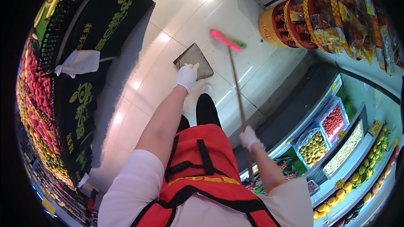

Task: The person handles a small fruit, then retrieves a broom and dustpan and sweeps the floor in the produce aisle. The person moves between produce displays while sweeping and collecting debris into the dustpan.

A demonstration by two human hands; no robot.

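Note:
In a white glove, my left hand (pixel 187 77) grips a long-handled dustpan, its grey pan (pixel 197 60) lying just past my fingers, low over the tiled floor. The handle is mostly hidden by my hand. My right hand (pixel 250 137), also gloved in white, is closed around the wooden handle (pixel 237 91) of a broom. At the far end of that handle the pink and green broom head (pixel 226 39) rests on the floor, right of the pan and apart from it; it looks blurred. Small dark specks of debris lie on the tiles near the broom head.
To the left stands a fruit display with a dark cloth skirt (pixel 85 101) and a white plastic bag (pixel 80 63) hanging on it. A chilled fruit case (pixel 315 146) runs along the right. A rounded snack rack (pixel 318 22) stands at the upper right. My shoe (pixel 206 89) shows below the pan.

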